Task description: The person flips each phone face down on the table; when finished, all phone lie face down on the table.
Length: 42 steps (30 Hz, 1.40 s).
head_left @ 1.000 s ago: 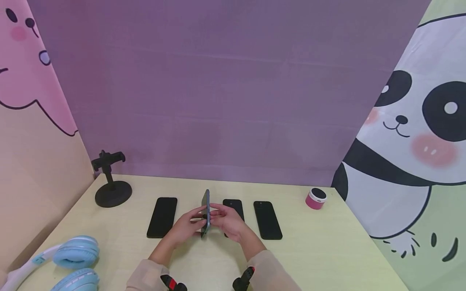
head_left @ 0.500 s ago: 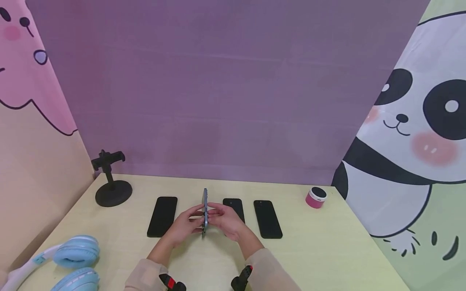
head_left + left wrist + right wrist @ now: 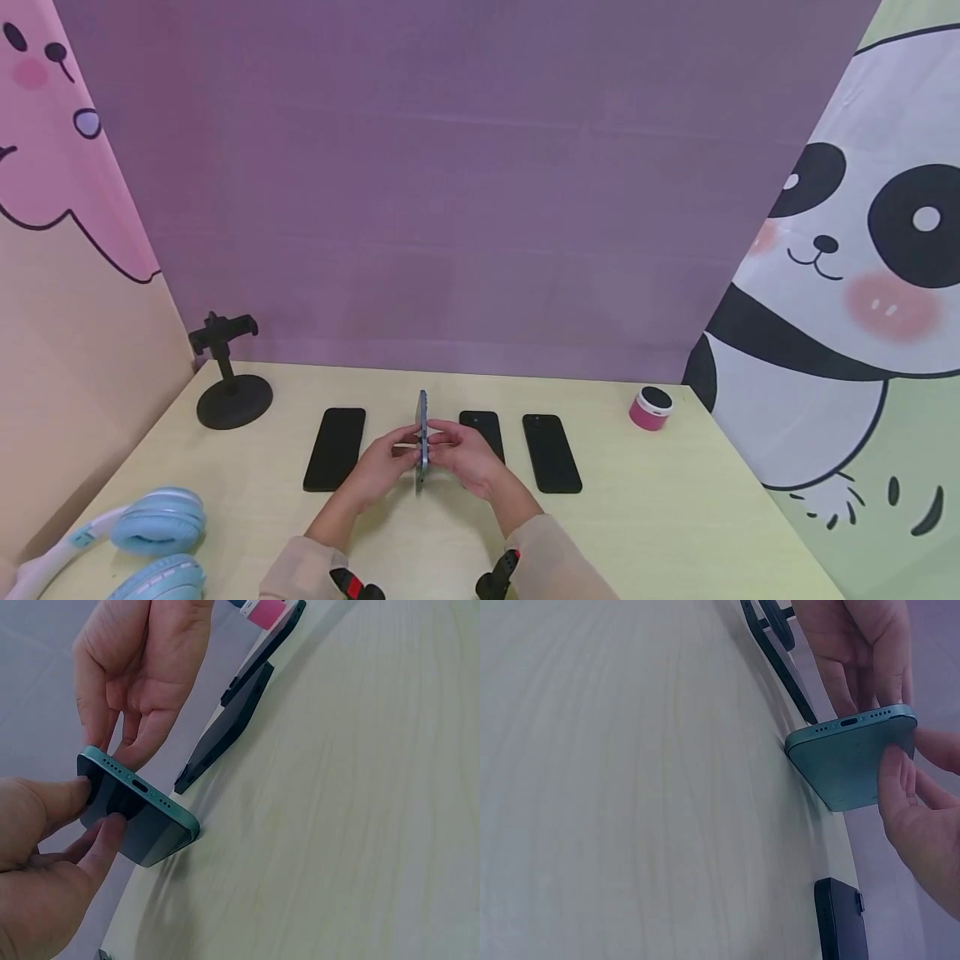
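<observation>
- Two hands, one phone (image 3: 838,771): left hand (image 3: 381,468) on one face, right hand (image 3: 471,460) on the other.
- Grip is narrow: both hands hold the phone by thumb and fingertips, faces squeezed between them.
- Phone is up on a long edge, nearly edge-on in the head view, port end toward the person. Dark glass faces the left hand, teal back faces the right.
- Lower edge touching the table (image 3: 637,533) or just off it: can't tell.
- Phone location: between left phone (image 3: 334,450) and middle phone (image 3: 482,423).
- Left phone: black, flat, just beyond the left wrist.
- Middle phone: black, flat, partly hidden by the right hand.
- Right phone (image 3: 552,454): black, flat, near the middle one, gap between.
- Stand (image 3: 235,402): black, round base, far left corner.
- Headphones (image 3: 159,525): light blue cups, near left, cut off by the frame.
- Pink cylinder (image 3: 648,412): white rim, black top, far right.
- Purple cloth (image 3: 480,208) behind, panda print (image 3: 885,325) right.
</observation>
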Tool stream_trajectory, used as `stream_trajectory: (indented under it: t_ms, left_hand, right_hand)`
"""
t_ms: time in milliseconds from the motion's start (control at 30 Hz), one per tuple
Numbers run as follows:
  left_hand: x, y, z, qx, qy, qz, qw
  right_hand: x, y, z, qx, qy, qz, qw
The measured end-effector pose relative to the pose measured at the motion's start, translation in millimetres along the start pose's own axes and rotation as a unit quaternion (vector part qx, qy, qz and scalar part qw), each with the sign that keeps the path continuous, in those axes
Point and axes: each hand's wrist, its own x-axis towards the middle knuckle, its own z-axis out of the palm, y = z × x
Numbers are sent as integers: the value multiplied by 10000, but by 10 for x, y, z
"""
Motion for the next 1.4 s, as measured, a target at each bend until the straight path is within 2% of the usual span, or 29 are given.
stream_trajectory:
  t_ms: [233,467,600,700,833,1033,1167,1400]
  left_hand:
    - [1,-1,7,-4,21,3,10000]
    - [7,42,-7,-706,157,-164,9972]
    - [-5,89,-19,33,486,-200,9986]
    - [-15,117,-29,749,689,-171,9947]
    - [-22,127,-46,1135,862,-192,9896]
    - [-35,106,-101,1561,1052,-106,9821]
    - [-43,64,-143,1806,1062,-96,9778]
    - [-57,-12,-176,2150,1002,-261,9711]
  right_hand:
    - [12,14,-8,-31,-11,20,10000]
    - [7,81,-12,82,-197,69,9997]
    - [-3,148,-5,-307,-345,126,9989]
    - [-8,198,13,-607,-331,228,9973]
    - [-13,220,51,-796,-185,326,9961]
    - [24,205,87,-1373,210,201,9901]
    - [46,207,105,-1908,522,178,9801]
    - [56,166,190,-2937,869,263,9516]
